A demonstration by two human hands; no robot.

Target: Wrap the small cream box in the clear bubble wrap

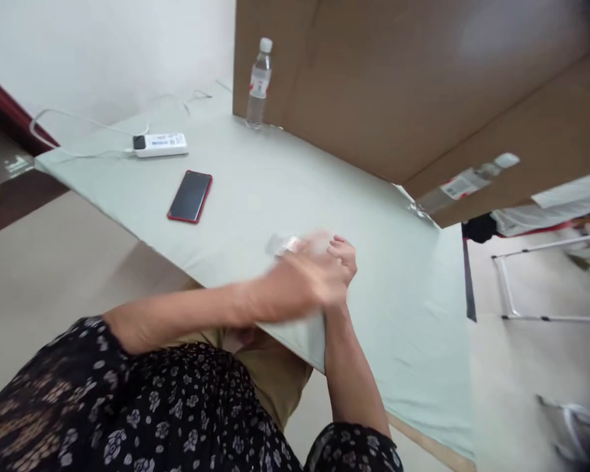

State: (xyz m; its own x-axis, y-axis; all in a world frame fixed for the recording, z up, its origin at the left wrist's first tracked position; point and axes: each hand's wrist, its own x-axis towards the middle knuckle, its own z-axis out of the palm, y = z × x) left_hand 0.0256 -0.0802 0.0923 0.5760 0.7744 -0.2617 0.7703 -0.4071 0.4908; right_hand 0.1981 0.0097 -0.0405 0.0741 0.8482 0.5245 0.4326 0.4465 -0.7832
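My left hand (302, 285) is smeared by motion and lies across my right hand (343, 257), over the front part of the table. The right hand's fingers are curled closed. Whatever they hold, if anything, is hidden behind the left hand. Just beyond the left hand is a small clear and whitish item (281, 244), with a hint of red. Blur hides what it is, and I cannot tell whether it touches the hand or lies on the cloth.
A dark phone with a red edge (190, 196) and a white power strip with a cable (161, 145) lie on the pale green tablecloth (255, 183). Two clear water bottles, one left (259, 85) and one right (465, 185), stand before a brown cardboard panel (354, 85). White metal tubing (509, 288) is at right.
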